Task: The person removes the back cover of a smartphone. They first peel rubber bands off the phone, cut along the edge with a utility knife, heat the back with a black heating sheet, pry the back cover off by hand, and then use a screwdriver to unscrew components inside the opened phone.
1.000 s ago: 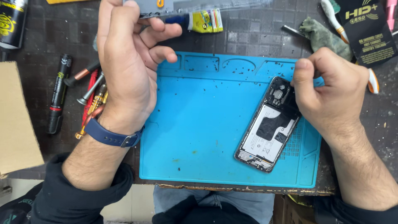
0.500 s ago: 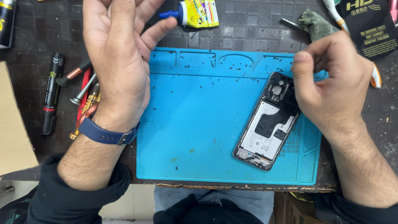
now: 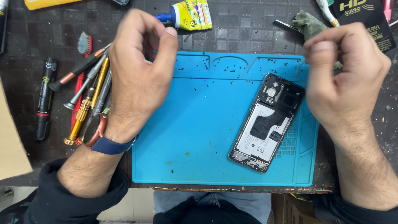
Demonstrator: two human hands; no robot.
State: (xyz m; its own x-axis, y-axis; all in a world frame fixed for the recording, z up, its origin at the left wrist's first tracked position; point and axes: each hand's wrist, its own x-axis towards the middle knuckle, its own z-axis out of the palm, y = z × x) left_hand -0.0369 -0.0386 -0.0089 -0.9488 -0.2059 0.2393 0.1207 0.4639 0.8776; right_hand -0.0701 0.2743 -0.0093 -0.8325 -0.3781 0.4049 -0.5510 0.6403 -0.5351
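A disassembled phone [image 3: 267, 124] with its back cover off lies at an angle on the right half of a blue work mat [image 3: 190, 141]. A white and black inner panel and a camera module show. My right hand [image 3: 344, 79] hovers just right of the phone's top end, apart from it, with fingers curled in and nothing visible between them. My left hand [image 3: 141, 74], with a blue band at the wrist, hangs over the mat's left edge. Its fingers and thumb are curled and nothing shows inside them.
Several screwdrivers [image 3: 85, 103] and a red brush [image 3: 84, 43] lie left of the mat, with a black marker [image 3: 43, 97] further left. A yellow glue tube [image 3: 188, 14], a green cloth [image 3: 309, 23] and a black packet [image 3: 365, 16] lie behind. Cardboard [image 3: 10, 141] is at far left.
My right hand has lifted off the phone's top end and moved right. My left hand has gone from flat with spread fingers to curled.
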